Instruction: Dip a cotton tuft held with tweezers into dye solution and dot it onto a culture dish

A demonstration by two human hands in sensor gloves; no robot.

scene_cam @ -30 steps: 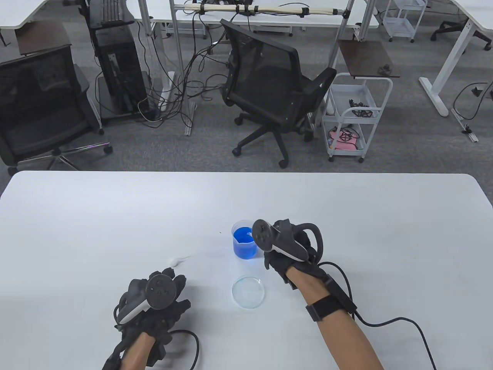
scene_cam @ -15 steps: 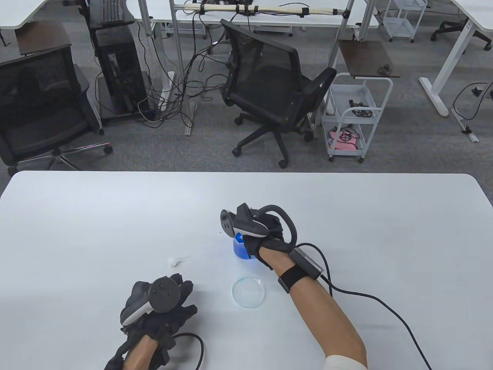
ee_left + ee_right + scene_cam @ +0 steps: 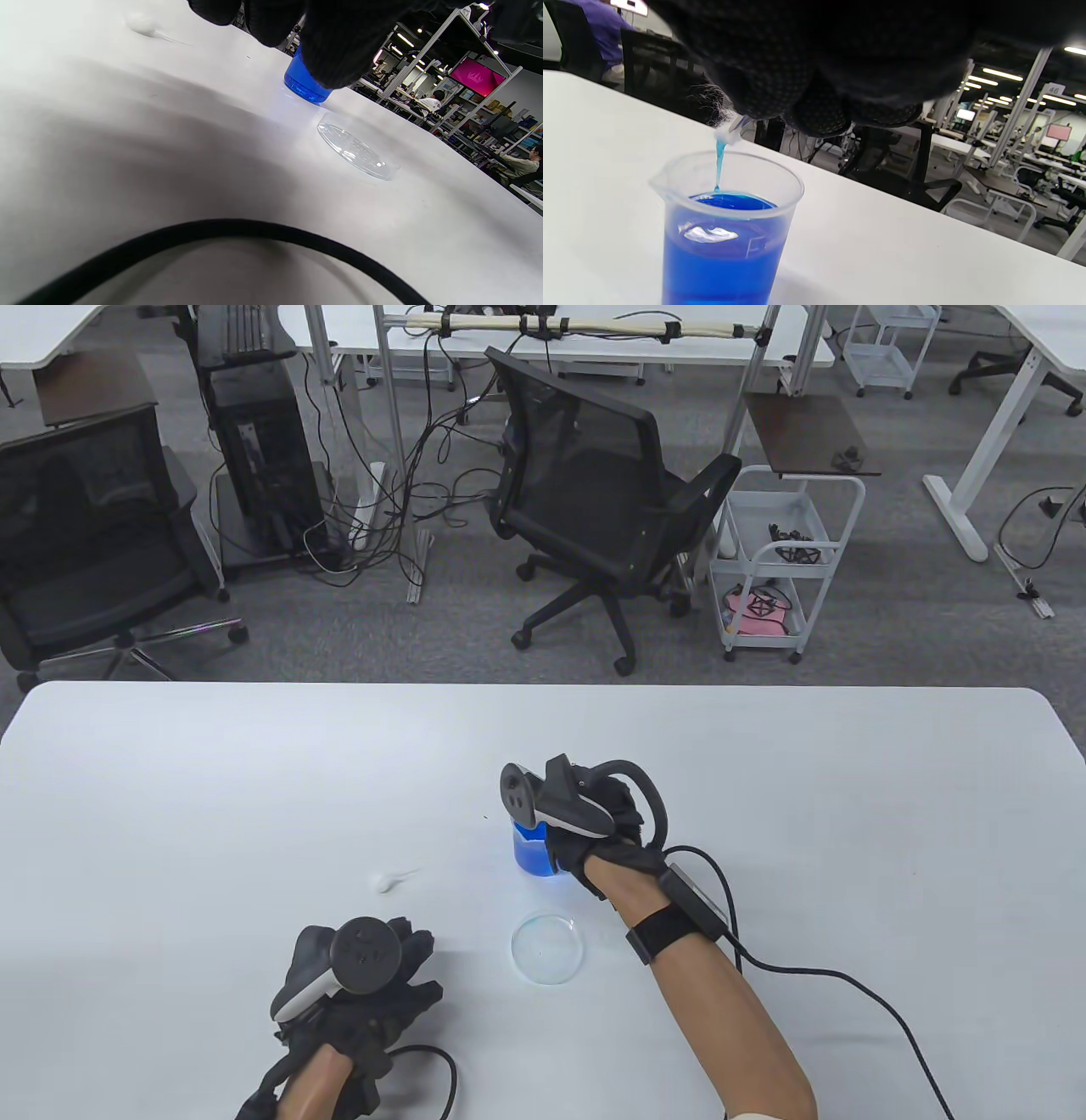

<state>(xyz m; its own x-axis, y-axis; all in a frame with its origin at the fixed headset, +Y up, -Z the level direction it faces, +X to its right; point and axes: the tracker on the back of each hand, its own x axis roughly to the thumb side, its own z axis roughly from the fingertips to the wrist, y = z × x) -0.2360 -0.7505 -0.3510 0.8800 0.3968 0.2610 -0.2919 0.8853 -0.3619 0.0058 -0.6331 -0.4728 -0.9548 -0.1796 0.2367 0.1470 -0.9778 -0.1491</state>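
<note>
black-gloved fingers of the right hand are bunching together over the beaker, pinching thin metal tweezers whose tip is just peeking out below them. the tweezers are clamping a small white cotton tuft, and its drawn-out end is turning blue and reaching down to touch the dye surface. the clear plastic beaker of blue dye solution is standing upright on the white table, directly under that hand. nearer the person, a shallow clear glass culture dish is lying flat, apart from the beaker. the left hand is resting on the table left of the dish, fingers loosely spread, gripping nothing. farther out, a loose white cotton wisp is lying on the table beyond the left hand.
</note>
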